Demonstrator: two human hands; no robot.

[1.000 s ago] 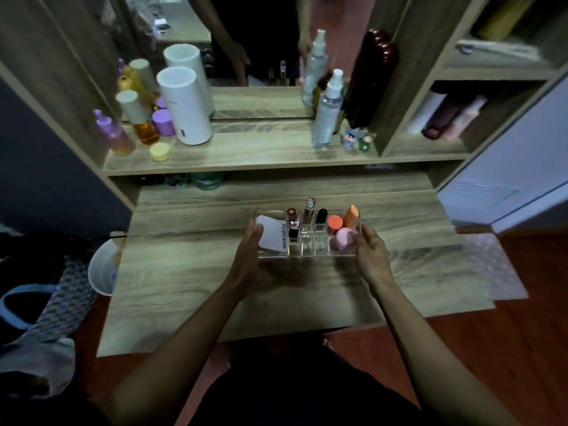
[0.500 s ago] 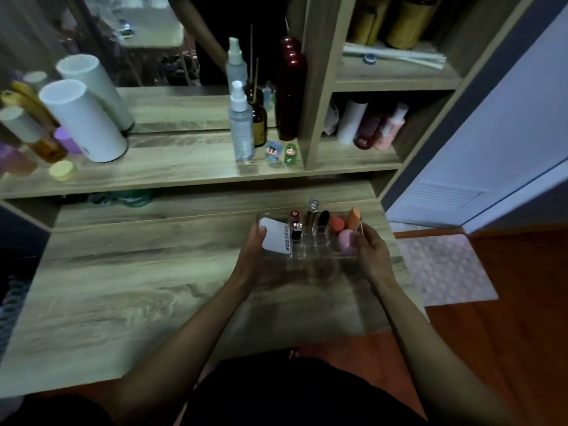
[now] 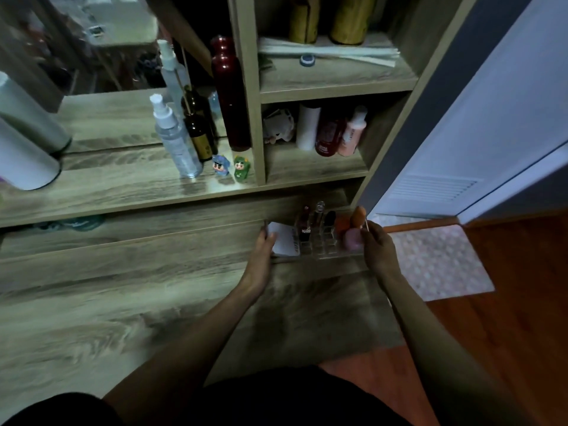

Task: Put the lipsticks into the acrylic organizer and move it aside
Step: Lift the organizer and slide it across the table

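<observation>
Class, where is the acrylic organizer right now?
In the head view, the acrylic organizer sits at the desk's far right, held between the left hand and right hand.

The acrylic organizer [image 3: 319,252] is a clear plastic box with little square holes, and it sits at the far right end of the wooden desk [image 3: 123,287], near the desk's right edge and just under the low shelf. Three lipsticks stand up straight in the holes side by side: a dark red one [image 3: 305,224] on the left, one with a shiny silver top [image 3: 319,212] in the middle, and a black one [image 3: 329,220] on the right. The picture is dim and a bit blurry, so the clear walls are hard to see.
</observation>
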